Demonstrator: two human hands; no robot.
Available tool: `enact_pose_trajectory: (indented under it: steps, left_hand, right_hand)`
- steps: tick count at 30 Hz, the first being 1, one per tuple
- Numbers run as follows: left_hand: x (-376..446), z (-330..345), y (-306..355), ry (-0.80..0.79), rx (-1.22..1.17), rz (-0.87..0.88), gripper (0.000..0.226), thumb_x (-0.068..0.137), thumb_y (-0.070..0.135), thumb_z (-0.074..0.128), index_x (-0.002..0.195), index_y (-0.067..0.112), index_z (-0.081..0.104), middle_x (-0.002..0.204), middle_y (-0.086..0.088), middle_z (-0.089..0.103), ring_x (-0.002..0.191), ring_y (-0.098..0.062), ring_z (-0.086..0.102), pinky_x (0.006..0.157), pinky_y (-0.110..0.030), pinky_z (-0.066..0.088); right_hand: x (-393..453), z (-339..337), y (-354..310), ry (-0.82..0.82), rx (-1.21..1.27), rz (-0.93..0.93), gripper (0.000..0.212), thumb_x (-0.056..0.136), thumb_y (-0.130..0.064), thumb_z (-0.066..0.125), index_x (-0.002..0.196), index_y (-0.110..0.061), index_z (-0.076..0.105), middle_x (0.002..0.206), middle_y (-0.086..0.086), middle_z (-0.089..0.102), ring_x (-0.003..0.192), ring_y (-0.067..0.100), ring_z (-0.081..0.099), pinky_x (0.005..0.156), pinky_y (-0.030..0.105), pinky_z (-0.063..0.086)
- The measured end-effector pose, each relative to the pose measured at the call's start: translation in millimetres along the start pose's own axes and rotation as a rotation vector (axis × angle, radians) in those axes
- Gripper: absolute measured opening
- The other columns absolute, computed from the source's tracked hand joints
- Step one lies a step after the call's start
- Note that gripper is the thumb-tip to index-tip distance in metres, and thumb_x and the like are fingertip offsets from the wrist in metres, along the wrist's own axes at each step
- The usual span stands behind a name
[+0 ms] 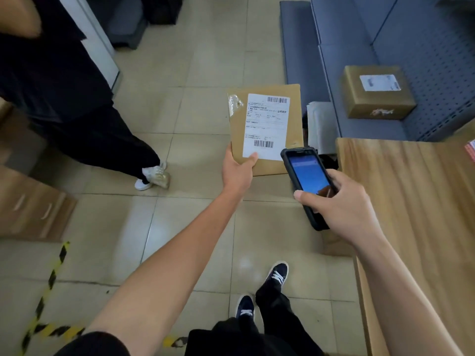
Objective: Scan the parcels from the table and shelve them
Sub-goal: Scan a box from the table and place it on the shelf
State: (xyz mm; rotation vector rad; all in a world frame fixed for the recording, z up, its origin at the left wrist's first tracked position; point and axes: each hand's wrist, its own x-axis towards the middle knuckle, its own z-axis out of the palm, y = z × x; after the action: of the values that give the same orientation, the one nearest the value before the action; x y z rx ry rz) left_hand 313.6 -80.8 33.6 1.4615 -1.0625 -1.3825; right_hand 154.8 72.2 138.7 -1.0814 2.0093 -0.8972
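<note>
The left hand (237,173) has its fingers clamped on the lower left corner of a flat brown parcel (266,129), thumb (250,159) pressed on the white shipping label (266,125), holding it face up over the tiled floor (180,111). The right hand (341,201) has its fingers curled round a black handheld scanner (307,182), whose screen is lit blue, just at 4 o'clock of the parcel. At 2 o'clock, a cardboard box (376,92) sits on a grey shelf (359,60). The wooden table (411,188) lies at 3 o'clock. Another person's legs (102,142) stand at 9 o'clock.

matt cardboard parcel (266,129), wood-grain table (411,188)
</note>
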Motion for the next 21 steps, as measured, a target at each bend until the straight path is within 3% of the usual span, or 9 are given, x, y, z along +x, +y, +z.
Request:
enact_pose_trajectory:
  steps: [10,13,15,17,19,21]
  left_hand:
    - [53,32,36,0.087,0.006,-0.018,0.042,0.094,0.021,0.072,0.132,0.029,0.057,0.113,0.017,0.075,0.104,-0.006,0.072,0.1,-0.046,0.056]
    - [66,37,42,0.105,-0.009,-0.016,0.041,0.094,0.019,0.072,0.131,0.029,0.057,0.115,0.016,0.075,0.105,-0.006,0.072,0.101,-0.046,0.056]
    - [75,38,45,0.108,-0.019,-0.013,0.043,0.094,0.019,0.072,0.133,0.028,0.057,0.116,0.015,0.075,0.106,-0.007,0.072,0.102,-0.047,0.055]
    - [86,37,48,0.113,-0.005,-0.006,0.046,0.094,0.02,0.072,0.136,0.028,0.055,0.119,0.015,0.074,0.109,-0.01,0.071,0.102,-0.048,0.055]
    - [98,34,50,0.11,0.014,-0.004,0.049,0.094,0.021,0.073,0.139,0.028,0.055,0.12,0.014,0.074,0.111,-0.012,0.071,0.102,-0.048,0.055]
    - [111,29,50,0.093,0.002,-0.007,0.048,0.094,0.019,0.073,0.138,0.025,0.056,0.121,0.011,0.074,0.111,-0.015,0.071,0.101,-0.05,0.056]
  right_hand:
    - [100,-22,-11,-0.06,0.029,-0.04,0.038,0.074,-0.048,0.086,0.096,-0.025,0.065,0.083,-0.001,0.068,0.076,0.017,0.063,0.065,0.031,0.049]
    - [122,-25,-16,-0.053,0.034,-0.05,0.046,0.074,-0.045,0.088,0.091,-0.018,0.056,0.087,-0.007,0.067,0.083,0.001,0.066,0.062,0.019,0.043]
    - [134,-24,-20,-0.043,0.031,-0.068,0.057,0.075,-0.043,0.089,0.103,-0.01,0.053,0.104,-0.016,0.062,0.1,-0.019,0.047,0.064,0.014,0.037]
    - [146,-21,-25,-0.048,0.033,-0.078,0.049,0.076,-0.042,0.089,0.092,-0.013,0.053,0.1,-0.015,0.062,0.095,-0.024,0.048,0.065,0.013,0.036]
    - [158,-17,-32,-0.064,0.016,-0.088,0.041,0.075,-0.042,0.089,0.078,-0.029,0.05,0.082,-0.012,0.061,0.077,-0.019,0.058,0.065,0.013,0.038]
    - [171,-9,-38,-0.092,0.004,-0.104,0.039,0.074,-0.043,0.089,0.079,-0.035,0.051,0.082,-0.01,0.064,0.076,-0.003,0.064,0.068,0.02,0.046]
